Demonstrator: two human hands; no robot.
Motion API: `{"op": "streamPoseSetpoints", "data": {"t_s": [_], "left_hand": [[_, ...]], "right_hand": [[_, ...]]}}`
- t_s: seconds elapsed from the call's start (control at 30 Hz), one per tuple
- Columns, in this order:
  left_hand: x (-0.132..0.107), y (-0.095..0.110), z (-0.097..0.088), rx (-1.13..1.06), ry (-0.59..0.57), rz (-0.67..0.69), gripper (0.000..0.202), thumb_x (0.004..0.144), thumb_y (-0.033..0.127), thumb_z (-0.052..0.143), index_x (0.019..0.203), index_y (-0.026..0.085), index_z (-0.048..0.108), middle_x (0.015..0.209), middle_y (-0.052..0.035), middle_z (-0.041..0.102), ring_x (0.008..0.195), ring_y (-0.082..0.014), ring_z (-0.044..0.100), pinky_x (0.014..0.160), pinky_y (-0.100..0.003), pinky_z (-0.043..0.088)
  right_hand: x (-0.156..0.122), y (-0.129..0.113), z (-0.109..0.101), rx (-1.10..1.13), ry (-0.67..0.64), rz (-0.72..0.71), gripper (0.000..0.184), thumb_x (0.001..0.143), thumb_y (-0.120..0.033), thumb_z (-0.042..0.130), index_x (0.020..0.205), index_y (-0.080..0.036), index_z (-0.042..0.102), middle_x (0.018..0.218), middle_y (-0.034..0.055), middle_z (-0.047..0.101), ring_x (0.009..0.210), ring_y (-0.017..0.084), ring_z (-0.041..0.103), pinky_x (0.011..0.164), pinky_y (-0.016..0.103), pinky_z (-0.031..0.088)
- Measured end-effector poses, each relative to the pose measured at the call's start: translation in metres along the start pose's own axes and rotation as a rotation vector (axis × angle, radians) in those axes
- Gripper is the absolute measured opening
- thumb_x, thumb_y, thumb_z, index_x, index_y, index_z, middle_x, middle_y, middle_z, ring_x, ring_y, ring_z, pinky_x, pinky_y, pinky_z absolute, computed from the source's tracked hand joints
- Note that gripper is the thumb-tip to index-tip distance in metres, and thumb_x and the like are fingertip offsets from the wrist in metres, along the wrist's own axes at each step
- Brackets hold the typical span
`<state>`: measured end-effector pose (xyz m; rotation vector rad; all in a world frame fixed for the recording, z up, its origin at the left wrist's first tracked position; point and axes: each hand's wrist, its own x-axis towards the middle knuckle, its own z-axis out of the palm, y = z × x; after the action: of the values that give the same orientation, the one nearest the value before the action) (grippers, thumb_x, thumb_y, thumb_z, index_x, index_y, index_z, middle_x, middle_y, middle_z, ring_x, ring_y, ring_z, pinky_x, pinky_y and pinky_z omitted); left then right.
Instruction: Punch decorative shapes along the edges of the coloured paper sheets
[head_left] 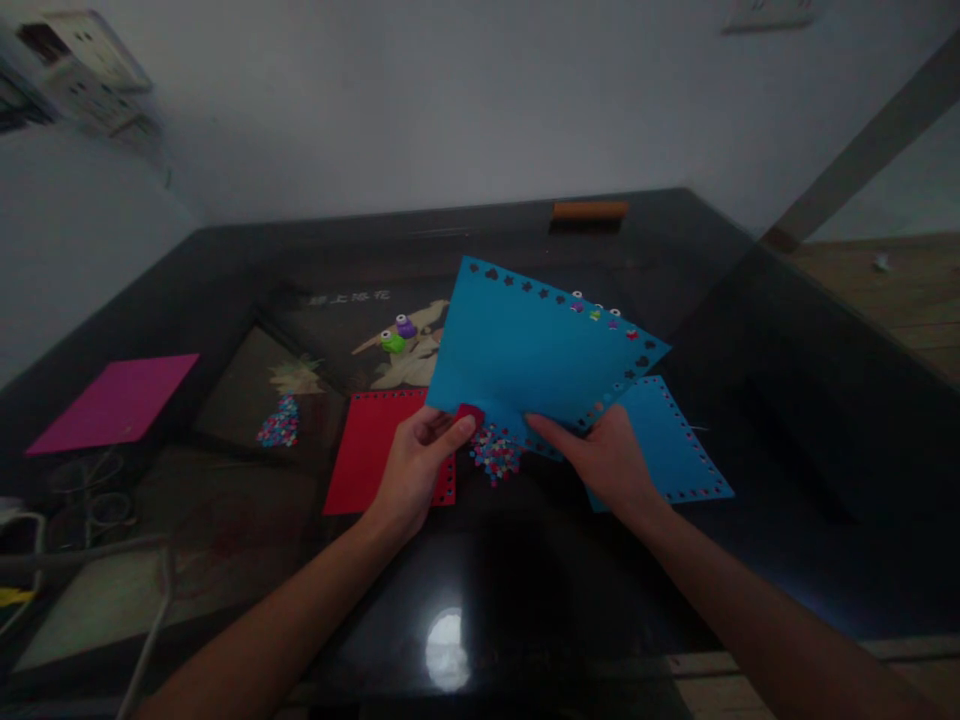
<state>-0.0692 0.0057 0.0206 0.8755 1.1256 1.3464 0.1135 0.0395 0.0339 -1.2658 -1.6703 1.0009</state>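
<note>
Dim light falls on a dark, glossy desk [787, 420] pushed against a pale wall, and a person leans over it with both arms out. Between the hands a blue sheet [525, 350] is held tilted up off the desk, its far edges lined with small punched shapes.

The right hand [607, 460] pinches the sheet's near edge, thumb on top. The left hand [416, 465] is closed around a small red punch [470, 415] set against the sheet's near corner. Just below lies a pile of coloured punched bits [495, 455].

By the look of it the sheet is light and bendy (foam or thin card, I cannot tell which). It would flop if held at one corner, so an edge grip near the punch seems the steadier hold.

A red sheet [371, 450] lies under the left hand and a second blue sheet [675, 450] under the right. Further off lie a green punch [391, 342], a purple punch [406, 326] and a pink sheet [116, 400].
</note>
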Motion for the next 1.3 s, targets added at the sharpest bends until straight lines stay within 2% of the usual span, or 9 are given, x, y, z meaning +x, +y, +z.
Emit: {"op": "streamPoseSetpoints", "data": {"t_s": [0.17,0.3,0.37,0.6,0.77,1.0,1.3], "left_hand": [[-0.0009,0.0012,-0.0001,0.012,-0.020,0.014,0.028,0.075,0.031,0.073,0.096,0.014,0.068,0.101,-0.0089,0.072,0.096,-0.0226,0.066,0.091,-0.037,0.048],[-0.0023,0.0023,-0.0007,0.027,-0.023,0.031,0.026,0.075,0.030,0.073,0.097,0.015,0.068,0.102,-0.0075,0.072,0.095,-0.0221,0.066,0.090,-0.036,0.048],[-0.0024,0.0021,-0.0014,0.041,-0.015,0.021,0.026,0.075,0.031,0.073,0.094,0.015,0.069,0.098,-0.0073,0.073,0.091,-0.0213,0.067,0.088,-0.034,0.049],[-0.0014,0.0007,-0.0021,0.074,0.012,-0.023,0.027,0.072,0.036,0.075,0.088,0.014,0.071,0.088,-0.0082,0.074,0.089,-0.0224,0.068,0.086,-0.034,0.049],[-0.0028,0.0002,0.0002,0.052,-0.029,-0.063,0.028,0.071,0.037,0.076,0.089,0.016,0.071,0.089,-0.0059,0.075,0.088,-0.0222,0.068,0.081,-0.031,0.051],[-0.0035,-0.0002,0.0022,0.048,-0.019,-0.081,0.031,0.069,0.038,0.077,0.090,0.016,0.070,0.093,-0.0077,0.074,0.090,-0.0233,0.068,0.085,-0.034,0.050],[-0.0033,0.0009,0.0016,0.085,-0.041,-0.110,0.028,0.069,0.037,0.077,0.086,0.016,0.070,0.092,-0.0080,0.074,0.088,-0.0234,0.068,0.086,-0.035,0.049]], "right_hand": [[0.0011,-0.0012,-0.0013,-0.011,-0.009,-0.004,0.017,0.076,-0.037,0.065,0.070,-0.023,0.071,0.068,0.0069,0.072,0.084,0.031,0.068,0.077,0.046,0.054],[0.0015,0.0012,-0.0013,0.085,-0.004,-0.040,0.021,0.075,-0.038,0.068,0.089,-0.023,0.072,0.095,0.0064,0.074,0.089,0.029,0.068,0.084,0.046,0.052],[0.0013,0.0015,-0.0016,0.110,0.021,-0.037,0.027,0.073,-0.039,0.070,0.094,-0.023,0.071,0.099,0.0068,0.073,0.087,0.028,0.068,0.083,0.045,0.053],[0.0011,-0.0041,-0.0047,0.060,0.002,-0.014,0.021,0.075,-0.040,0.067,0.078,-0.019,0.070,0.083,0.0066,0.075,0.073,0.025,0.068,0.072,0.041,0.054],[0.0016,-0.0039,-0.0054,0.079,0.064,0.004,0.022,0.074,-0.041,0.069,0.078,-0.020,0.071,0.083,0.0066,0.075,0.075,0.025,0.068,0.073,0.041,0.054],[0.0019,-0.0030,-0.0059,0.056,0.093,0.014,0.020,0.073,-0.040,0.069,0.078,-0.021,0.071,0.080,0.0067,0.074,0.081,0.029,0.068,0.078,0.046,0.054],[0.0033,-0.0007,-0.0061,0.073,0.120,0.026,0.019,0.073,-0.040,0.069,0.073,-0.020,0.070,0.078,0.0059,0.074,0.077,0.027,0.068,0.074,0.042,0.054]]}}
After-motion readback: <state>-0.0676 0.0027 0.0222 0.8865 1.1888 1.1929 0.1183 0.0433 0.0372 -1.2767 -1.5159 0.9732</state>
